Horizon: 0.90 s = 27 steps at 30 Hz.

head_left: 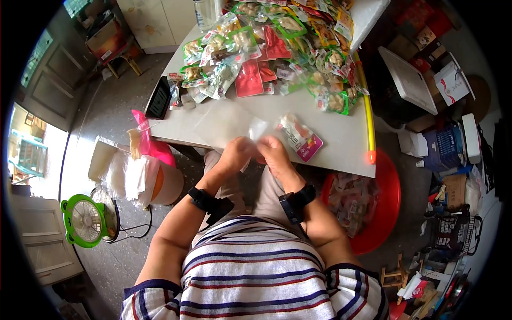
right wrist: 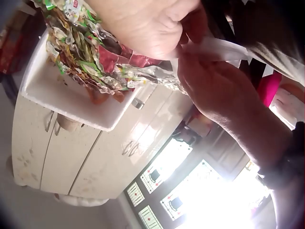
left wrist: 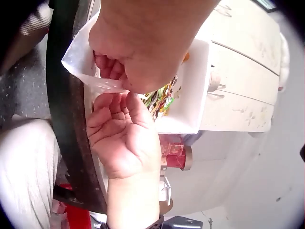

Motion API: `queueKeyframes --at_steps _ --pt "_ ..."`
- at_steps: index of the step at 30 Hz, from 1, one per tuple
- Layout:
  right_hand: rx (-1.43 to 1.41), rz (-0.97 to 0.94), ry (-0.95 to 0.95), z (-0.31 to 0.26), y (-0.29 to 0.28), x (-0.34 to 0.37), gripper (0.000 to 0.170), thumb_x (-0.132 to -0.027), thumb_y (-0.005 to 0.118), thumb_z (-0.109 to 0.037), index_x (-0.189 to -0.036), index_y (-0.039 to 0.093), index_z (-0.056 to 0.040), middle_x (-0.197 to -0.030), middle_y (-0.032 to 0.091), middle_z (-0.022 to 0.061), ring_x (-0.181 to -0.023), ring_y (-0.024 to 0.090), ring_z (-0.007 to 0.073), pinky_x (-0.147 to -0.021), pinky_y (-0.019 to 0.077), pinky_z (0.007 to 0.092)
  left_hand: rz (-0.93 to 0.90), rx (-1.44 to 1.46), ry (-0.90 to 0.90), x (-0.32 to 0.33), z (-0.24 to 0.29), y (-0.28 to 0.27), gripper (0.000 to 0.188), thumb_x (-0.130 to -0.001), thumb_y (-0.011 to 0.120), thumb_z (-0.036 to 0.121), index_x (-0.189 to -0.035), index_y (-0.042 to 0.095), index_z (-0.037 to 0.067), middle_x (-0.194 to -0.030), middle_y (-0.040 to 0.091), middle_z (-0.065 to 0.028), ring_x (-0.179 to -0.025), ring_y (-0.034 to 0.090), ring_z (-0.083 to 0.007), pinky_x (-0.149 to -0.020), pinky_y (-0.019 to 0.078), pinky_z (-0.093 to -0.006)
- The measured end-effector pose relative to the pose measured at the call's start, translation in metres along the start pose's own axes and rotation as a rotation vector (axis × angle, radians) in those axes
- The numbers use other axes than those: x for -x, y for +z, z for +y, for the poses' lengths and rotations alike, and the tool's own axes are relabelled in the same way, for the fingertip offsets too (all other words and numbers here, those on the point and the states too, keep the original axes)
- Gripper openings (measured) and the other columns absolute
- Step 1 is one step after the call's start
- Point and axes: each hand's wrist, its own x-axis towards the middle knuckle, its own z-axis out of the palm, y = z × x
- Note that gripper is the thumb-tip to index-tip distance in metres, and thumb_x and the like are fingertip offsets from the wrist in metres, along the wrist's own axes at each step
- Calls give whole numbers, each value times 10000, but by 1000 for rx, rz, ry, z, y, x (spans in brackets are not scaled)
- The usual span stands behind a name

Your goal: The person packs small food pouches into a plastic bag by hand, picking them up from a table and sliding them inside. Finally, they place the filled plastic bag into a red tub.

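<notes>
A translucent plastic bag point(head_left: 258, 128) point(left wrist: 78, 58) point(right wrist: 220, 49) is held at the table's front edge. My left hand point(head_left: 236, 154) point(left wrist: 138, 47) point(right wrist: 219, 88) pinches its edge with curled fingers. Close against it, my right hand point(head_left: 276, 157) point(left wrist: 125, 143) point(right wrist: 143, 24) pinches the same edge, fingertips nearly touching the left ones. In the head view, a packet with a pink-purple end point(head_left: 301, 140) lies on the table just beyond my right hand. The fingertips are partly hidden by the hands and the bag.
Many snack packets point(head_left: 249, 76) are heaped at the table's back, before a white foam box point(left wrist: 190, 90). A yellow tube point(head_left: 368, 125) runs along the right edge. A red basin point(head_left: 392, 200) with packets stands below right; a green fan point(head_left: 84, 220) is at left.
</notes>
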Motion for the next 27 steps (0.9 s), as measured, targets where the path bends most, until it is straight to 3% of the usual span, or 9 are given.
queueKeyframes --at_steps 5,8,11,14,17,19,21,22,27 --pt "-5 7 19 -3 5 -4 143 -757 551 -180 -792 498 -52 -663 516 2 -544 490 70 -452 378 182 3 246 -95 -3 -13 3 126 -772 470 74 -848 522 -11 -773 548 -49 -710 511 -117 -656 418 -238" --pt "17 -3 31 3 2 -10 122 -751 542 -172 -770 505 -57 -632 508 -10 -543 484 58 -455 385 180 55 189 -143 3 2 -3 128 -777 453 80 -849 520 -2 -769 540 -37 -694 493 -107 -636 408 -233" --pt "110 59 -24 8 -6 -17 125 -747 526 -165 -754 500 -43 -601 523 39 -525 508 124 -460 403 237 356 334 -182 5 6 0 125 -781 440 85 -837 517 3 -733 523 -20 -664 467 -96 -608 395 -231" --pt "618 178 -265 21 -19 -25 133 -740 512 -150 -778 492 -24 -621 534 121 -558 531 247 -503 417 326 453 234 -89 5 6 0 124 -781 439 98 -806 518 5 -700 507 -20 -641 439 -83 -581 386 -230" --pt "899 125 -518 5 -13 -10 146 -723 509 -130 -815 486 -19 -664 523 175 -635 516 343 -567 411 385 408 -153 104 6 11 11 91 -724 474 94 -736 487 5 -669 510 -116 -636 481 -253 -584 400 -342" --pt "840 99 -614 -5 -20 -5 148 -716 510 -117 -826 486 -20 -677 523 172 -664 509 347 -580 410 390 364 -253 152 5 18 16 79 -673 495 78 -681 453 11 -693 501 -176 -706 460 -373 -619 380 -429" --pt "833 187 -709 -8 -38 -8 163 -709 519 -108 -842 484 -22 -714 523 161 -698 501 347 -600 412 401 364 -326 184 1 9 19 101 -650 506 73 -729 482 16 -686 499 -150 -671 469 -333 -595 388 -389" --pt "1130 328 -995 -24 -50 -9 153 -696 533 -96 -822 482 -24 -752 530 148 -732 507 338 -620 421 410 364 -362 199 -1 6 20 127 -639 512 71 -754 496 19 -682 498 -137 -653 474 -313 -582 391 -369" --pt "1436 302 -407 -56 -100 -10 337 -633 614 -236 -853 478 -21 -817 549 154 -791 525 323 -662 432 406 347 -546 266 -3 11 21 156 -623 531 105 -753 502 24 -779 503 -131 -767 463 -318 -677 388 -389"
